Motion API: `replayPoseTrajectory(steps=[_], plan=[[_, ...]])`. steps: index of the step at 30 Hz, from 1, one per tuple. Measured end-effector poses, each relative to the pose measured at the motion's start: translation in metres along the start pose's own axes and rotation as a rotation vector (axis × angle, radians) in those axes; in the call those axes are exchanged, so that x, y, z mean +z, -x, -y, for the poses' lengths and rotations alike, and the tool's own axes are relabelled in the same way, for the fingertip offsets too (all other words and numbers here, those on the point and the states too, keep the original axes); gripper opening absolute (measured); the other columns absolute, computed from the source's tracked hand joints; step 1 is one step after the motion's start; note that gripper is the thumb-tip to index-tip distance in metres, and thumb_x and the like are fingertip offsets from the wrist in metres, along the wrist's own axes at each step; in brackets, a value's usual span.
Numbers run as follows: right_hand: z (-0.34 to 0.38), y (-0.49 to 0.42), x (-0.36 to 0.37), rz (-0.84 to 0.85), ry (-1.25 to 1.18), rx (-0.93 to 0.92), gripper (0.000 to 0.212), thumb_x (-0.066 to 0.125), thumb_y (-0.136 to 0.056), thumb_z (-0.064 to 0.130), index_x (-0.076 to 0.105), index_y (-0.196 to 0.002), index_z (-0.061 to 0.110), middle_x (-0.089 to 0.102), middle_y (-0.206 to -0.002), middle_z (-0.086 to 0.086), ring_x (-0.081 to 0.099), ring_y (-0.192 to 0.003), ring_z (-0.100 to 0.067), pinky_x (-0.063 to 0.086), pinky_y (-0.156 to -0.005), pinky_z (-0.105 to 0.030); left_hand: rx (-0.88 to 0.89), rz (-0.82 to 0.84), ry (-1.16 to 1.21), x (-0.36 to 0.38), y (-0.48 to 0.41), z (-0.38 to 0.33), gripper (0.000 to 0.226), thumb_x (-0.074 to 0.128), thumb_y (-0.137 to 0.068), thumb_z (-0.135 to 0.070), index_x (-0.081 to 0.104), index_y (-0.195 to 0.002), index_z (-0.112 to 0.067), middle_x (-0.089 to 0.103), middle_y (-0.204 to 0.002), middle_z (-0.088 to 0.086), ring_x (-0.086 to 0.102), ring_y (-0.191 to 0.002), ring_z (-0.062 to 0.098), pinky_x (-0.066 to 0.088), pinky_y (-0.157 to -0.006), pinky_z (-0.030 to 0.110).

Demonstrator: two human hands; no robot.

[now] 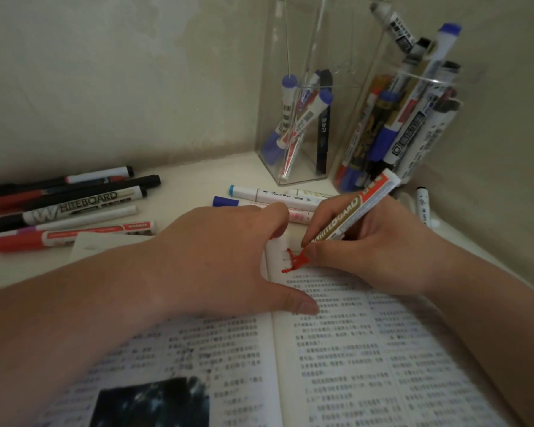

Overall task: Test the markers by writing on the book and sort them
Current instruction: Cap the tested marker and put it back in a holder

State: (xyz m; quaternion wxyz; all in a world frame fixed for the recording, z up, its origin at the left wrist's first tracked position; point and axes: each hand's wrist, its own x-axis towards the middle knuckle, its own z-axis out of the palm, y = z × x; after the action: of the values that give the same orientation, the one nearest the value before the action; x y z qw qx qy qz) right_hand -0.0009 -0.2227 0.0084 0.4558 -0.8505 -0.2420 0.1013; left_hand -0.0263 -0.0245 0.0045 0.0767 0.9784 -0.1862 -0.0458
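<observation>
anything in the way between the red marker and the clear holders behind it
Only loose markers lying on the table between the red marker and the clear holders; lifted over them, nothing visible blocks.

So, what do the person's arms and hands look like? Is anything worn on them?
The left hand and the right hand wear no gloves and no rings. No watch or bracelet shows at either wrist. The left forearm and the right forearm are bare, with no sleeve in view.

red scribble [296, 261] on the black-printed white book [336, 349].
</observation>
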Motion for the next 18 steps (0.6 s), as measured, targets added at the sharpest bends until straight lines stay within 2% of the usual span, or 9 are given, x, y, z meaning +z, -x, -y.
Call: replayPoseTrajectory(steps=[4, 7, 9, 11, 12, 15, 18], plan=[[-0.002, -0.003, -0.006, -0.046, 0.072, 0.050, 0.015, 0.078, -0.079, 0.005, 0.074, -0.070, 0.017, 0.068, -0.066, -0.012, 0.059, -0.057, -0.018, 0.052, -0.058, -0.039, -0.010, 0.007, 0.020, 0.001, 0.001, -0.001, 0.077, 0.048, -0.051, -0.100, 0.031, -0.103, -0.046, 0.050, -0.082, -0.024, 0.046, -0.070, -0.007, 0.033, -0.057, 0.016], [-0.005, -0.001, -0.008, -0.037, -0.003, 0.051, 0.012, 0.079, -0.078, 0.008, 0.074, -0.070, 0.015, 0.067, -0.067, -0.016, 0.059, -0.059, -0.017, 0.049, -0.059, -0.035, 0.010, -0.058, 0.057, 0.003, 0.004, 0.001, 0.072, 0.050, -0.057, -0.095, 0.025, -0.099, -0.042, 0.048, -0.079, -0.021, 0.048, -0.067, -0.005, 0.030, -0.054, 0.018], [-0.011, 0.000, -0.008, -0.080, -0.187, 0.036, 0.006, 0.074, -0.075, 0.011, 0.074, -0.071, 0.015, 0.062, -0.058, -0.008, 0.053, -0.051, -0.012, 0.042, -0.051, -0.024, 0.057, -0.098, 0.180, 0.003, 0.005, 0.002, 0.044, 0.045, -0.078, -0.074, 0.026, -0.092, -0.037, 0.048, -0.071, -0.013, 0.050, -0.064, -0.004, 0.028, -0.051, 0.021], [-0.016, 0.000, -0.009, -0.155, -0.404, 0.010, 0.009, 0.073, -0.072, 0.009, 0.071, -0.075, 0.017, 0.050, -0.050, -0.003, 0.036, -0.044, -0.013, 0.028, -0.043, -0.024, 0.077, -0.088, 0.348, 0.002, 0.007, 0.003, 0.012, 0.032, -0.086, -0.048, 0.030, -0.091, -0.038, 0.052, -0.068, -0.010, 0.050, -0.064, -0.004, 0.033, -0.053, 0.021], [-0.017, 0.001, -0.010, -0.185, -0.509, -0.009, 0.014, 0.076, -0.069, 0.008, 0.069, -0.078, 0.016, 0.043, -0.050, -0.005, 0.030, -0.044, -0.014, 0.024, -0.044, -0.023, 0.084, -0.087, 0.411, 0.000, 0.007, 0.003, 0.007, 0.029, -0.088, -0.043, 0.031, -0.091, -0.039, 0.055, -0.069, -0.015, 0.050, -0.064, -0.005, 0.037, -0.056, 0.018], [-0.011, 0.003, -0.010, -0.214, -0.751, -0.058, 0.018, 0.070, -0.063, 0.012, 0.062, -0.079, 0.010, 0.036, -0.054, -0.009, 0.028, -0.046, -0.015, 0.024, -0.043, -0.018, 0.146, -0.135, 0.484, 0.002, 0.007, 0.003, 0.018, 0.026, -0.096, -0.049, 0.039, -0.098, -0.038, 0.055, -0.074, -0.014, 0.054, -0.072, 0.000, 0.042, -0.063, 0.018], [-0.004, 0.007, -0.009, -0.215, -0.772, -0.117, 0.008, 0.064, -0.066, 0.008, 0.065, -0.074, 0.007, 0.038, -0.053, -0.011, 0.029, -0.048, -0.018, 0.022, -0.042, -0.020, 0.232, -0.225, 0.461, 0.010, 0.003, 0.006, 0.027, 0.029, -0.095, -0.055, 0.046, -0.110, -0.039, 0.053, -0.091, -0.020, 0.054, -0.088, 0.002, 0.040, -0.071, 0.015]])
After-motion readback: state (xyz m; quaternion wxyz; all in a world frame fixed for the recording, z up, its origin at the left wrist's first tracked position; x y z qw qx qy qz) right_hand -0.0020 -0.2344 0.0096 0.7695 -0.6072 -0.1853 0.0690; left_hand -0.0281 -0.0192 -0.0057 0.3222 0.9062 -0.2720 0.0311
